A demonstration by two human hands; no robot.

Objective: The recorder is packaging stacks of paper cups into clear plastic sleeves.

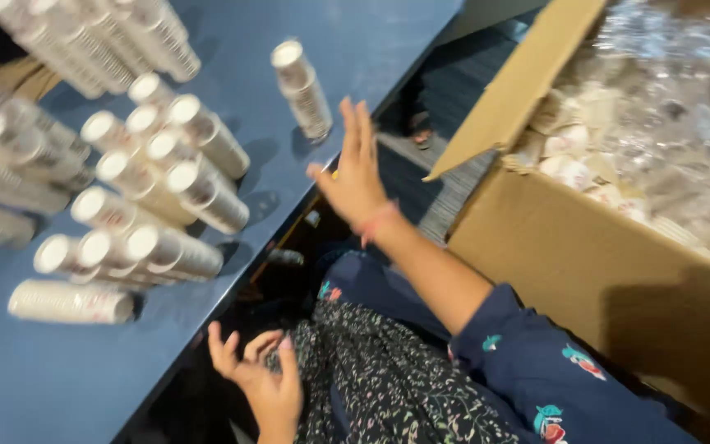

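My right hand (pixel 355 177) spread, empty, near lone cup stack (pixel 301 89) at 12 o'clock on desk (pixel 59 378). Left hand (pixel 260 382) open, empty, by lap. Cardboard box (pixel 585 271) at 3 o'clock, within reach.

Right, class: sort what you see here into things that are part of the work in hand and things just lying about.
Part of the work:
stacks of paper cups
lone cup stack
cardboard box
plastic-wrapped cups
right hand, empty
left hand, empty

Lying about:
blue table
sandalled foot
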